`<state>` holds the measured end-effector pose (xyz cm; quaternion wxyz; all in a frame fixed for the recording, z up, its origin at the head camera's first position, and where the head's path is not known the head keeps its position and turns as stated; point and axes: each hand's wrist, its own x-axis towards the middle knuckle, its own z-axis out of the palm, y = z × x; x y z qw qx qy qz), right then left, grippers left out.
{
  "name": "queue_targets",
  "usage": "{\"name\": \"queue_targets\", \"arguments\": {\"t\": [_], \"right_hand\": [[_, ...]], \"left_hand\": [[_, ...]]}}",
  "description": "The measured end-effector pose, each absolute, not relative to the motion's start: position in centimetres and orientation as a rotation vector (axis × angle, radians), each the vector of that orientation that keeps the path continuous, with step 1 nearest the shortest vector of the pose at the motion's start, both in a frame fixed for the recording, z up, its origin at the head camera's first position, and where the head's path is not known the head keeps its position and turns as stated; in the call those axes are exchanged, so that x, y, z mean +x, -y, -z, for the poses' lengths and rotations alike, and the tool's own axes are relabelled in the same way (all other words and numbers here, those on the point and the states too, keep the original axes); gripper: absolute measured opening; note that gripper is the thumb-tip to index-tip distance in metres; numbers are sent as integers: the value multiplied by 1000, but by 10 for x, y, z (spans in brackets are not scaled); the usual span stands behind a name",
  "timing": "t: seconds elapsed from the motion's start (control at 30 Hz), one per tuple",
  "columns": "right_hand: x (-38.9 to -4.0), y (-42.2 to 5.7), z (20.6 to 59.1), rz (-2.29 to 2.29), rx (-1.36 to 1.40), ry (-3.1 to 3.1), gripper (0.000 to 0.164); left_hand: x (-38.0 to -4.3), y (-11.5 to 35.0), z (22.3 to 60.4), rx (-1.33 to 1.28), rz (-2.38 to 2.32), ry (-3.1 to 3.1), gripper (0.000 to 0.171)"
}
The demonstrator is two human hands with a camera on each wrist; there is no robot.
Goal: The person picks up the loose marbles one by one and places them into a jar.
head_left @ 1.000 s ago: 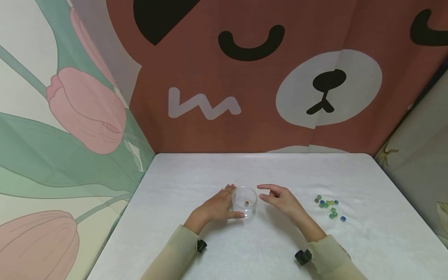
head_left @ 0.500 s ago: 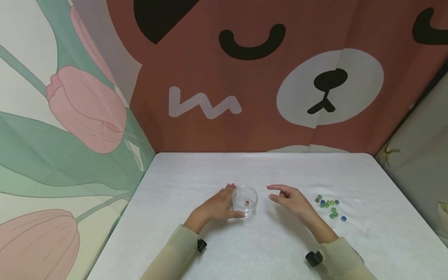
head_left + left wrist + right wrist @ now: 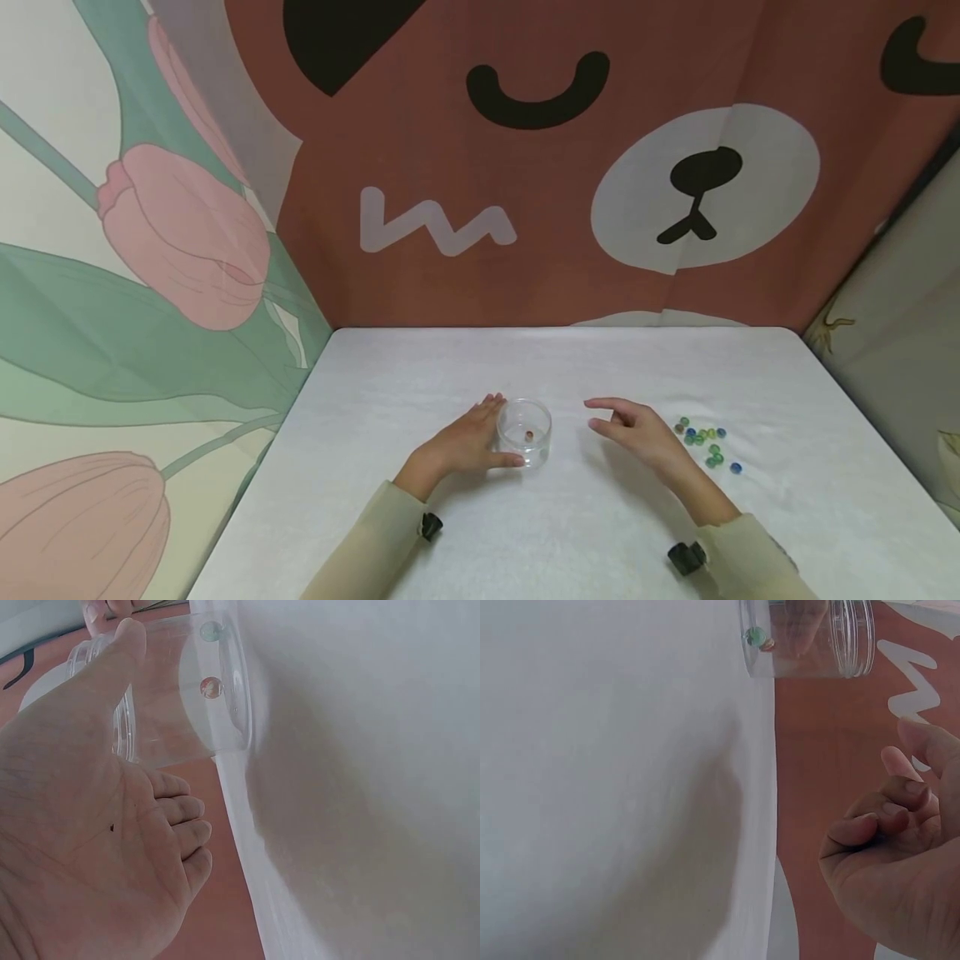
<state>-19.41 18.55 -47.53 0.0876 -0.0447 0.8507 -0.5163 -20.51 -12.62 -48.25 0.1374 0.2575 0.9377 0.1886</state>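
Note:
A clear plastic jar (image 3: 525,408) stands upright on the white table. Inside, on its bottom, lie a reddish-brown marble (image 3: 211,688) and a green marble (image 3: 756,636). My left hand (image 3: 468,437) holds the jar from its left side, thumb in front and fingers behind; in the left wrist view the thumb lies along the jar near its threaded neck. To the right of the jar, apart from it, my right hand (image 3: 637,433) hovers above the table. Its thumb and index finger are spread, the other fingers loosely curled, and nothing is between them.
Several loose glass marbles (image 3: 699,438), green, blue, yellow and brown, lie on the white tablecloth (image 3: 570,542) to the right of my right hand. A brown bear-print cloth (image 3: 435,292) hangs behind the table, and a tulip-print cloth (image 3: 187,242) hangs at its left.
My right hand has moved rightward from beside the jar, toward the loose marbles. The left hand and the jar have kept their place.

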Motion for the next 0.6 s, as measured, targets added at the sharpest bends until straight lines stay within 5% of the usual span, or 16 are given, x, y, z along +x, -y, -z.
{"name": "queue_targets", "arguments": {"t": [0.6], "right_hand": [[-183,-216,480,1491,-169,-2587,46]], "left_hand": [[-205,127,481,763,-567,-2715,107]]}}
